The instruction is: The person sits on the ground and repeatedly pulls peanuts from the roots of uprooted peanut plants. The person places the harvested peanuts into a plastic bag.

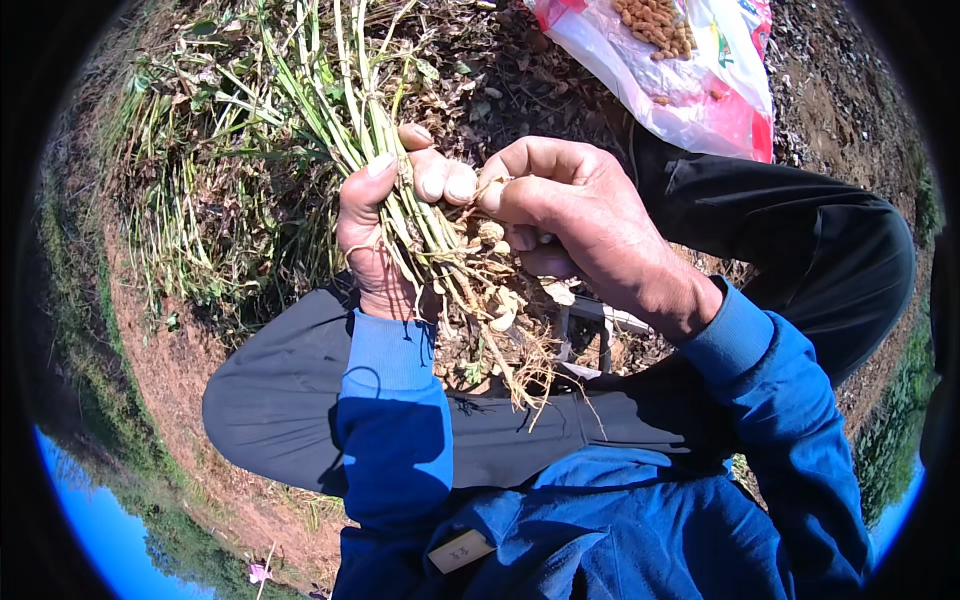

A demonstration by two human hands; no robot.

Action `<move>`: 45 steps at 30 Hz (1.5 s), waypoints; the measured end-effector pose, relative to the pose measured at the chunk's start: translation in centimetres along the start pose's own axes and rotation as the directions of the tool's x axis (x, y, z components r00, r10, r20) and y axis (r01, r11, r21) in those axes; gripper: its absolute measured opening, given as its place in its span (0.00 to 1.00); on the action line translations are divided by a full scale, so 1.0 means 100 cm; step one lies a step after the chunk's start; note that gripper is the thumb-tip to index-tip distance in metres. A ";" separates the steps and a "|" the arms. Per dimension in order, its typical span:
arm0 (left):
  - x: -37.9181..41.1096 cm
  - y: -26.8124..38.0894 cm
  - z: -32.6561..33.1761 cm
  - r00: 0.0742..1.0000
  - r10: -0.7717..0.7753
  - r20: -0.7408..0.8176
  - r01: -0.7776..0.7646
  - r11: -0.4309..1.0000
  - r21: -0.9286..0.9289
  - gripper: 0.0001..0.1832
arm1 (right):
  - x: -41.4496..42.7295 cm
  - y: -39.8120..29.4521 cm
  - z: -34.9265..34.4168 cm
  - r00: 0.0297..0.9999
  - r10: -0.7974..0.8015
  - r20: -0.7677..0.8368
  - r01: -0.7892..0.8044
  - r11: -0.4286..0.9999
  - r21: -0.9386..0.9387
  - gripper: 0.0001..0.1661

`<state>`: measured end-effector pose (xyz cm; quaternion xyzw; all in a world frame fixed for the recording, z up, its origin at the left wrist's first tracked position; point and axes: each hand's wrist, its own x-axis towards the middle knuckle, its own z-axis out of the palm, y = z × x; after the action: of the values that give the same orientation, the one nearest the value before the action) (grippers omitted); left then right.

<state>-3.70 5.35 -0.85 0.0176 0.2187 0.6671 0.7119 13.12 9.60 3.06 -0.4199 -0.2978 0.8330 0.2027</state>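
My left hand (382, 217) is closed around a bundle of peanut plant stems (420, 217). The green stalks point up and away, and the thin roots (529, 371) hang down over my lap. Among the lower stems and roots are several pale peanut pods (491, 232). Close beside the left fingertips, my right hand (577, 214) pinches a thin stringy bit of the plant between thumb and forefinger. Its other fingers curl near the pods and are partly hidden.
At the upper right, a white and red plastic sack (697, 112) lies on the ground with picked peanuts (656, 26) on it. Piled peanut plants (225, 210) cover the left side. My bent knees frame the work, with part of a pale frame (607, 315) between them.
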 end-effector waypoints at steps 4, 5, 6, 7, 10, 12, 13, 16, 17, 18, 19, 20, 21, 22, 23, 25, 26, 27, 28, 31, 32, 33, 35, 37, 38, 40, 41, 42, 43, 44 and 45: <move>0.004 0.007 -0.009 0.999 -0.020 0.045 0.019 1.000 0.009 0.17 | 0.005 -0.003 -0.011 0.979 0.129 0.156 -0.142 0.987 0.075 0.05; 0.003 0.007 -0.009 0.999 -0.011 0.040 0.009 0.999 0.044 0.17 | 0.005 -0.002 -0.011 0.977 0.140 0.163 -0.161 0.980 0.119 0.05; 0.002 0.006 -0.006 0.999 -0.028 0.034 0.028 1.000 0.007 0.17 | 0.006 -0.001 -0.010 0.974 0.151 0.170 -0.179 0.970 0.164 0.04; 0.002 0.009 -0.008 0.998 -0.044 0.053 0.044 0.999 0.000 0.17 | 0.005 -0.002 -0.008 0.989 0.087 0.120 -0.088 0.996 0.006 0.04; -0.001 0.005 -0.004 0.999 -0.043 0.004 0.043 0.999 -0.018 0.17 | 0.009 0.009 -0.007 0.852 -0.498 0.160 0.487 0.641 -0.593 0.05; -0.002 0.014 -0.009 0.993 -0.099 0.057 0.103 0.992 -0.075 0.17 | 0.010 0.004 -0.015 0.654 -0.697 0.293 0.608 0.255 -0.752 0.06; 0.002 0.018 -0.014 0.960 -0.110 0.258 0.123 0.992 -0.033 0.19 | 0.016 0.007 -0.018 0.580 -0.776 0.247 0.602 0.204 -0.772 0.06; 0.001 0.028 -0.012 0.953 -0.075 0.295 0.081 0.997 -0.008 0.19 | 0.022 -0.007 -0.037 0.803 -0.588 -0.095 0.406 0.658 -0.634 0.08; 0.005 0.032 -0.012 0.940 -0.084 0.330 0.086 0.996 0.008 0.17 | 0.019 -0.014 -0.035 0.908 -0.377 -0.182 0.283 0.873 -0.397 0.09; 0.002 0.030 -0.007 0.959 -0.069 0.273 0.083 0.996 -0.040 0.17 | 0.015 -0.016 -0.024 0.938 -0.299 -0.175 0.234 0.919 -0.316 0.08; 0.000 0.026 -0.002 0.974 -0.058 0.220 0.079 0.993 -0.092 0.16 | 0.013 -0.010 -0.021 0.975 -0.218 -0.050 0.204 0.959 -0.198 0.07; 0.001 0.023 -0.003 0.980 -0.039 0.195 0.060 0.993 -0.104 0.16 | 0.010 -0.005 -0.016 0.990 -0.140 0.004 0.138 0.973 -0.182 0.07; 0.002 0.022 -0.004 0.983 -0.030 0.182 0.054 0.991 -0.126 0.15 | 0.005 -0.003 -0.010 0.996 -0.063 0.056 0.072 0.982 -0.172 0.07; 0.003 0.020 -0.005 0.984 -0.002 0.179 0.031 0.987 -0.156 0.15 | 0.003 0.004 -0.009 0.993 -0.026 0.116 0.039 0.994 -0.107 0.08; 0.003 0.019 -0.005 0.984 0.025 0.175 0.008 0.982 -0.187 0.14 | 0.001 0.007 -0.009 0.991 -0.026 0.130 0.039 0.994 -0.099 0.12; 0.006 0.028 -0.009 0.979 0.007 0.205 0.034 0.980 -0.197 0.13 | -0.003 0.010 -0.003 0.986 -0.023 0.166 0.036 0.997 -0.074 0.14; 0.005 0.029 -0.009 0.982 0.014 0.190 0.023 0.982 -0.188 0.13 | -0.005 0.008 -0.001 0.984 -0.021 0.175 0.035 0.996 -0.078 0.17; 0.003 0.030 -0.009 0.984 0.018 0.177 0.014 0.983 -0.183 0.12 | -0.006 0.008 0.002 0.987 -0.012 0.161 0.026 0.996 -0.086 0.16; 0.006 0.029 -0.011 0.977 0.020 0.210 0.017 0.985 -0.169 0.12 | -0.007 0.008 0.003 0.989 -0.003 0.147 0.017 0.996 -0.093 0.16; 0.007 0.024 -0.009 0.974 0.041 0.221 -0.008 0.989 -0.149 0.15 | -0.008 0.010 0.001 0.993 -0.016 0.121 0.031 0.992 -0.118 0.16; 0.006 0.023 -0.006 0.980 0.047 0.195 -0.018 0.988 -0.150 0.15 | -0.010 0.006 0.002 0.995 -0.030 0.094 0.044 0.987 -0.151 0.15; 0.006 0.021 -0.003 0.983 0.055 0.172 -0.028 0.987 -0.156 0.15 | -0.011 0.004 0.003 0.997 -0.046 0.065 0.058 0.980 -0.190 0.15; 0.005 0.019 -0.006 0.989 0.104 0.103 -0.095 0.992 -0.083 0.16 | -0.009 0.003 0.000 0.990 -0.138 -0.008 0.133 0.966 -0.223 0.13; 0.003 0.018 -0.009 0.992 0.115 0.049 -0.112 0.992 -0.053 0.16 | -0.012 -0.009 -0.003 0.972 -0.234 0.007 0.224 0.922 -0.314 0.14; 0.004 0.019 -0.011 0.996 0.091 0.010 -0.090 0.993 -0.082 0.16 | -0.013 -0.014 -0.003 0.923 -0.381 0.059 0.377 0.860 -0.344 0.14; 0.002 0.018 -0.010 0.994 0.087 -0.071 -0.094 0.991 -0.095 0.16 | -0.016 -0.023 -0.009 0.857 -0.439 0.271 0.514 0.689 -0.511 0.10; 0.001 0.019 -0.012 0.993 0.079 -0.086 -0.088 0.991 -0.097 0.16 | -0.018 -0.027 -0.011 0.836 -0.396 0.381 0.549 0.619 -0.562 0.10; 0.002 0.020 -0.011 0.992 0.074 -0.098 -0.083 0.993 -0.084 0.15 | -0.022 -0.030 -0.009 0.823 -0.373 0.428 0.564 0.625 -0.540 0.10; 0.004 0.021 -0.017 0.990 0.085 -0.111 -0.089 0.995 -0.036 0.14 | -0.020 -0.025 -0.010 0.745 -0.417 0.521 0.667 0.498 -0.554 0.12; 0.005 0.022 -0.017 0.994 0.071 -0.079 -0.074 0.996 -0.041 0.14 | -0.023 -0.025 -0.008 0.750 -0.382 0.540 0.661 0.440 -0.607 0.14; 0.006 0.021 -0.017 0.997 0.054 -0.047 -0.056 0.997 -0.047 0.14 | -0.025 -0.021 -0.005 0.746 -0.380 0.547 0.665 0.387 -0.639 0.13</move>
<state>-6.18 5.76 -1.88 -0.0085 0.2181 0.6918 0.6883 15.12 9.81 5.69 -0.2085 -0.7863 0.5479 0.1949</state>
